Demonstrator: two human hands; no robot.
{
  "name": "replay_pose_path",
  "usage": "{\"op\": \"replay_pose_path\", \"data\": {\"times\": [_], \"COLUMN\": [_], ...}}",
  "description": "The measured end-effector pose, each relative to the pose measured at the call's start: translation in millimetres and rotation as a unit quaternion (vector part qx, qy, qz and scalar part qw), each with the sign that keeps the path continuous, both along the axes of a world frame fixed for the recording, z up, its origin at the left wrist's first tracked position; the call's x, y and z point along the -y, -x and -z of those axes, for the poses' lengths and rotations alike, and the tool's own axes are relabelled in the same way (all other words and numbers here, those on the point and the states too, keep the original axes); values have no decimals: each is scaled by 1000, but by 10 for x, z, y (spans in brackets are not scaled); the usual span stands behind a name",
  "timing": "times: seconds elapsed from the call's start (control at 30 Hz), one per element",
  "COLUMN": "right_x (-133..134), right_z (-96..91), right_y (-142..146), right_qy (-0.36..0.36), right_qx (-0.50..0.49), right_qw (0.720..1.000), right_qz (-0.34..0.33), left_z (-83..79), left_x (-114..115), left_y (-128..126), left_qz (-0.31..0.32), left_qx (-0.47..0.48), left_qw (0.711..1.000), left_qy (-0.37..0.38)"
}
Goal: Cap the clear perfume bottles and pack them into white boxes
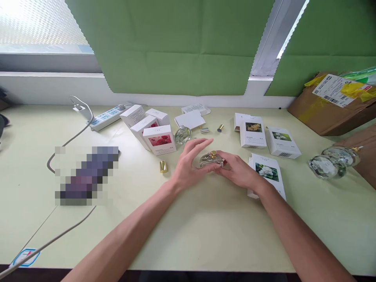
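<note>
A clear glass perfume bottle (pixel 208 159) with a gold spray top stands on the table between my hands. My right hand (pixel 239 170) grips it from the right, fingers behind and thumb in front. My left hand (pixel 189 166) is open on the left side, fingers stretched apart and thumb reaching across the bottle's front; whether that thumb touches the glass I cannot tell. A gold cap (pixel 163 167) stands left of my left hand. Behind the hands lie another glass bottle (pixel 183 135), a silvery cap (pixel 204 130) and a second gold cap (pixel 220 128).
White boxes with red pictures (pixel 160 141) stand left of centre. To the right are several flower-printed boxes (pixel 253 133), more glass bottles (pixel 326 166) and a cardboard carton (pixel 308 103). A power strip (pixel 107 117), cable and blurred dark object (pixel 91 172) occupy the left.
</note>
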State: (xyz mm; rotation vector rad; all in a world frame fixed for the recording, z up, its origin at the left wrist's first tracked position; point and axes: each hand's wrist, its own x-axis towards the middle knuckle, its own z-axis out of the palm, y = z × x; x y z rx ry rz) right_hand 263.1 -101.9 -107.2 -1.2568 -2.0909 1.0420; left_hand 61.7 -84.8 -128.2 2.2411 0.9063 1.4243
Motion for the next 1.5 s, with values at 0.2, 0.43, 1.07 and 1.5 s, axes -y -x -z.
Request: {"op": "replay_pose_path", "data": {"times": [0.2,0.43,1.07,1.5], "right_x": [3,2,6,2], "right_z": [-40,-20,-25,-84], "right_y": [-8,-13,-75,8], "right_qy": [-2,-8,-133,-272], "right_qx": [-22,-7,11,-55], "right_qw": [1000,1000,989,960], "right_qz": [-6,5,-57,47], "left_z": [8,-135,-67,12], "left_x": [-6,24,-26,59], "left_y": [1,11,-27,-44], "left_qz": [37,86,123,154], "left_qx": [32,150,273,86], "left_qw": [994,945,845,910], "left_qy": [97,276,442,374]}}
